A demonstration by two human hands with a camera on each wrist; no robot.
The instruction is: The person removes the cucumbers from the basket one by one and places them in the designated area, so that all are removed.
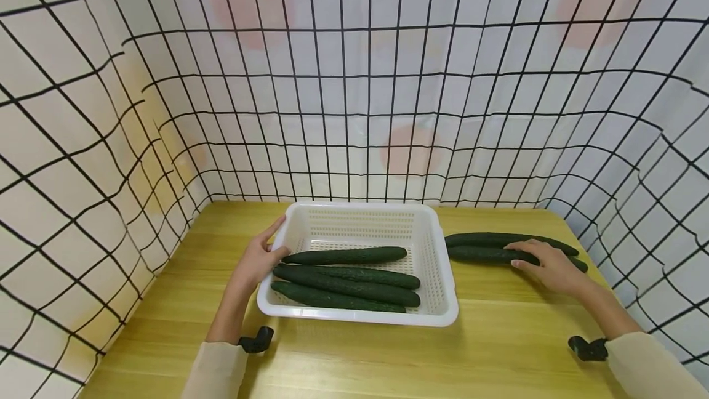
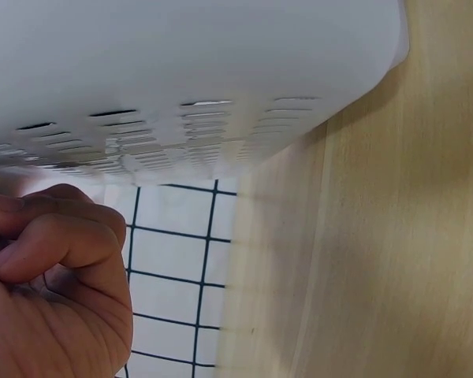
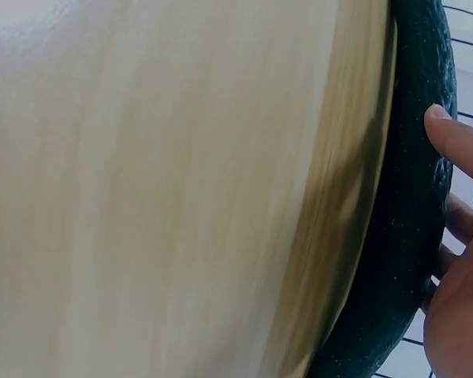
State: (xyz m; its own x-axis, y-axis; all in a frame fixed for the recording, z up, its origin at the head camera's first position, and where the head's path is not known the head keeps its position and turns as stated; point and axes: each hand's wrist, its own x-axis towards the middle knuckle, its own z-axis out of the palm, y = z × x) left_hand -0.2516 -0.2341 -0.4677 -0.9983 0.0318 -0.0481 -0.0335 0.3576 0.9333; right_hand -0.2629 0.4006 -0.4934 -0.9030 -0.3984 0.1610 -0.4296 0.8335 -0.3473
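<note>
A white plastic basket (image 1: pixel 360 318) with slotted walls stands mid-table, holding several dark green cucumbers (image 1: pixel 346 256) laid lengthwise. My left hand (image 1: pixel 257 260) grips its left rim, thumb over the edge on the inner side; the left wrist view shows the fingers curled beside the wall. To the right of the basket, two cucumbers lie side by side on the table. Over the nearer cucumber (image 1: pixel 479 255) is my right hand (image 1: pixel 548 268), its thumb on the near side and its fingers reaching across to the far side. The farther cucumber (image 1: pixel 498 239) lies just behind it.
The wooden table (image 1: pixel 354 362) extends in front of and beside the basket. White sheeting with a black grid (image 1: pixel 354 97) encloses the back and both sides, close behind the basket. The right-hand cucumbers reach near the table's right edge.
</note>
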